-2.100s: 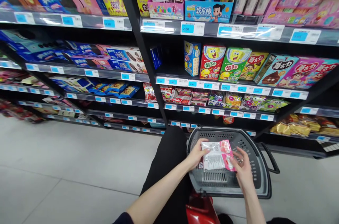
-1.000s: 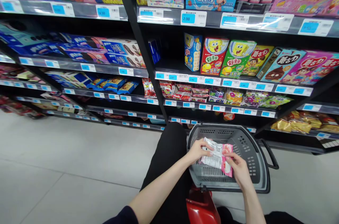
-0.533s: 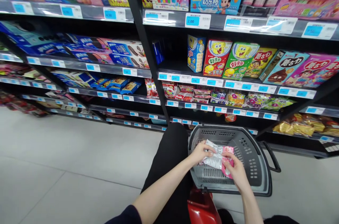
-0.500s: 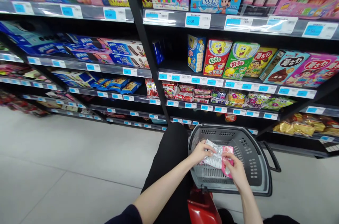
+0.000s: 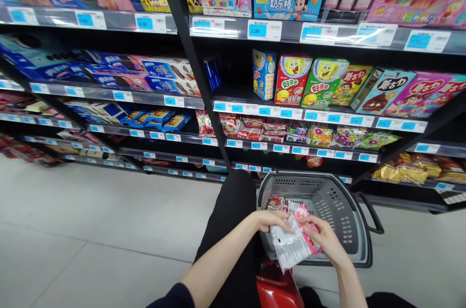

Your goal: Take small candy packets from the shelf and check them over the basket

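Observation:
My left hand (image 5: 272, 221) and my right hand (image 5: 325, 238) both grip a silver-and-pink candy packet (image 5: 290, 251), held over the near side of a grey shopping basket (image 5: 340, 220). The left fingers lie across the packet's silver part. On the pink side, the right thumb and fingers pinch the wrapper. Whether this is one packet or two overlapping ones, I cannot tell. Inside the basket, behind my left hand, lies a small red packet (image 5: 277, 203), partly hidden.
Store shelves (image 5: 236, 31) fill the far side, stocked with snack boxes (image 5: 293, 80) and bagged sweets (image 5: 319, 134). A black basket handle (image 5: 372, 211) sticks out to the right. Beneath the basket is a red object (image 5: 278, 290); my dark-trousered knee (image 5: 233, 201) is left of it.
Both hands have brought the packet nearer to me and tilted it, its silver end now hanging past the basket's near rim. The red packet in the basket has come into view.

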Demonstrator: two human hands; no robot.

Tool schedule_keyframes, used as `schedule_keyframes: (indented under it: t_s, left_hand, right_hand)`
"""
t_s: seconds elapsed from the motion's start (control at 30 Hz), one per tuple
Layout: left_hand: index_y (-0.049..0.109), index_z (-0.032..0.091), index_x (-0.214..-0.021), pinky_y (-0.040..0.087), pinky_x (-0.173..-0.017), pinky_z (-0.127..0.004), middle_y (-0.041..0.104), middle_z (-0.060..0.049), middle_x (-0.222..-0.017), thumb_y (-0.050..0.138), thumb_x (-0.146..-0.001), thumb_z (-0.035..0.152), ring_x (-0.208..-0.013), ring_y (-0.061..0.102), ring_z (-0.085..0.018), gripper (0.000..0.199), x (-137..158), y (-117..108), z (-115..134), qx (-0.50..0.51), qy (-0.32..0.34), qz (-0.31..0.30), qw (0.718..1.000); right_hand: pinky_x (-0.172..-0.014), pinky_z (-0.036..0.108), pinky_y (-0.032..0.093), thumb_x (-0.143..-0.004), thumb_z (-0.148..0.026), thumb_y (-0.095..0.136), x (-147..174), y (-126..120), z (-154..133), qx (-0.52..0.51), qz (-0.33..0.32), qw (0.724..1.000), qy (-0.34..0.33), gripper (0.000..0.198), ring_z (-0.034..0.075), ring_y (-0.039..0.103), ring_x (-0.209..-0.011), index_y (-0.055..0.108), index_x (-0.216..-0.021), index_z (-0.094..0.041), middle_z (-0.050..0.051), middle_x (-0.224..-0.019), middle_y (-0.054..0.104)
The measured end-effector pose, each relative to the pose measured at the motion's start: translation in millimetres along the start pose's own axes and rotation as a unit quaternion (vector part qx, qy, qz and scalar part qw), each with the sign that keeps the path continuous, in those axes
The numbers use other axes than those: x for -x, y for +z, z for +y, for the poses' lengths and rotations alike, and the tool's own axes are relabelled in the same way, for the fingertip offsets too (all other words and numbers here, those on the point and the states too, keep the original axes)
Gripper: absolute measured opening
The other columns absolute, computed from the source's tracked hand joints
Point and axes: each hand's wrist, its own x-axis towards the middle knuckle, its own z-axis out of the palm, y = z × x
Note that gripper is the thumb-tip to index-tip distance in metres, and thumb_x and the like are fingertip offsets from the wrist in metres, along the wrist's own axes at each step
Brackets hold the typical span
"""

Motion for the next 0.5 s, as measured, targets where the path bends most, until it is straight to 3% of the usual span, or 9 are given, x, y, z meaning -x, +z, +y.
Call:
schedule_keyframes:
  t_s: [0.03,0.1,0.17,0.2,0.3,0.4,0.5]
  left_hand:
    - [0.065,0.014,-0.081,0.045,-0.067,-0.027,0.064,-0.004,-0.071,0.076,-0.051,0.016,-0.068,0.060,-0.016,0.032,-3,1,-2,-0.004,0.002,0.003,1.000]
    - [0.064,0.012,-0.081,0.045,-0.067,-0.028,0.065,-0.005,-0.073,0.076,-0.051,0.014,-0.069,0.061,-0.017,0.032,-11,3,-6,0.047,0.067,0.055,0.995]
    - [0.062,0.012,-0.086,0.046,-0.070,-0.029,0.066,-0.007,-0.079,0.074,-0.055,0.018,-0.071,0.062,-0.017,0.033,-21,4,-8,0.150,0.181,0.136,0.963]
    - [0.061,0.012,-0.089,0.046,-0.072,-0.030,0.066,-0.008,-0.082,0.072,-0.058,0.020,-0.074,0.062,-0.018,0.034,-25,5,-8,0.197,0.230,0.171,0.938]
    - [0.058,0.013,-0.095,0.045,-0.077,-0.034,0.066,-0.010,-0.088,0.070,-0.061,0.024,-0.082,0.062,-0.022,0.037,-35,10,-8,0.268,0.299,0.236,0.885]
    - [0.055,0.014,-0.097,0.046,-0.076,-0.034,0.065,-0.009,-0.089,0.071,-0.058,0.020,-0.082,0.061,-0.023,0.043,-38,16,-11,0.267,0.311,0.266,0.873]
    - [0.048,0.018,-0.110,0.046,-0.072,-0.032,0.064,-0.007,-0.093,0.071,-0.050,0.011,-0.082,0.060,-0.021,0.064,-33,18,-11,0.230,0.330,0.284,0.870]
  right_hand:
    - [-0.076,0.034,0.043,-0.065,-0.037,0.065,-1,0,2,-0.005,0.040,0.999,-0.006,0.030,0.024,0.058,-0.082,0.065,-0.090,-0.020,0.006,-0.084,0.065]
    - [-0.076,0.034,0.044,-0.065,-0.039,0.064,-4,1,7,-0.002,0.193,0.981,-0.025,0.041,0.023,0.056,-0.083,0.059,-0.102,-0.020,0.007,-0.088,0.061]
    - [-0.075,0.035,0.045,-0.067,-0.041,0.062,-7,8,13,0.012,0.326,0.944,-0.040,0.051,0.022,0.055,-0.084,0.050,-0.112,-0.020,0.008,-0.097,0.057]
    - [-0.075,0.035,0.046,-0.067,-0.041,0.062,-8,14,15,0.015,0.348,0.937,-0.042,0.057,0.022,0.055,-0.085,0.046,-0.117,-0.021,0.009,-0.102,0.054]
    - [-0.068,0.033,0.050,-0.059,-0.037,0.070,-12,43,18,-0.013,0.278,0.960,-0.027,0.078,0.021,0.057,-0.081,0.034,-0.127,-0.021,0.013,-0.115,0.048]
    - [-0.067,0.032,0.052,-0.055,-0.034,0.073,-19,67,19,-0.064,0.273,0.960,-0.020,0.086,0.023,0.058,-0.087,0.031,-0.129,-0.021,0.015,-0.124,0.044]
    - [-0.076,0.034,0.050,-0.055,-0.032,0.073,-23,67,19,-0.136,0.283,0.949,-0.028,0.079,0.025,0.057,-0.097,0.037,-0.124,-0.021,0.013,-0.125,0.047]
